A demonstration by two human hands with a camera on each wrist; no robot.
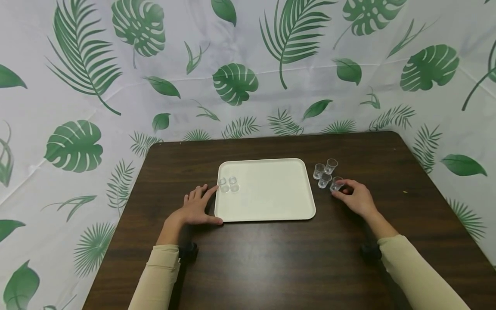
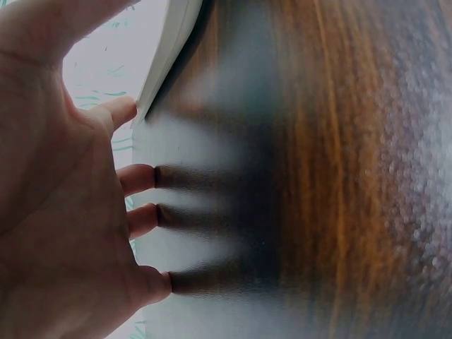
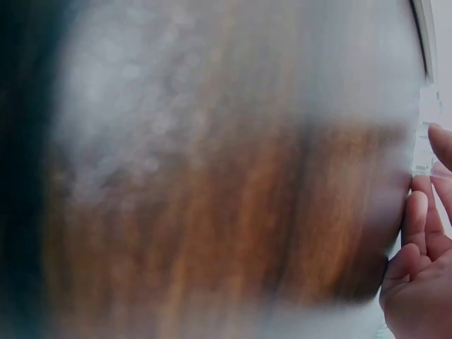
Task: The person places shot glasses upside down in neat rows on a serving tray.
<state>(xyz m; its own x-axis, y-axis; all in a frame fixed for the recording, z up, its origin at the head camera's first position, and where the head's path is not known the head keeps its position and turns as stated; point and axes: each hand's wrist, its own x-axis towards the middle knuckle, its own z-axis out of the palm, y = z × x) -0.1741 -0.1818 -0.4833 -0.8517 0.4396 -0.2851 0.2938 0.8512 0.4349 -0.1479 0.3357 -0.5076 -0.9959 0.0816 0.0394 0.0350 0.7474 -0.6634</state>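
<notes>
A cream tray (image 1: 271, 189) lies on the dark wooden table, with two small clear glasses (image 1: 233, 184) at its left side. My left hand (image 1: 196, 207) rests at the tray's left edge, fingers spread, thumb by the near left corner; in the left wrist view the fingertips touch the table beside the tray wall (image 2: 173, 53). Right of the tray my right hand (image 1: 357, 199) pinches a small clear shot glass (image 1: 336, 184) between thumb and fingers. In the right wrist view only part of the right hand (image 3: 422, 282) shows at the right edge.
Close to the pinched glass stand three more clear shot glasses (image 1: 324, 180), just right of the tray. The brown table (image 1: 279, 258) runs back to a white cloth (image 1: 186, 103) printed with green leaves.
</notes>
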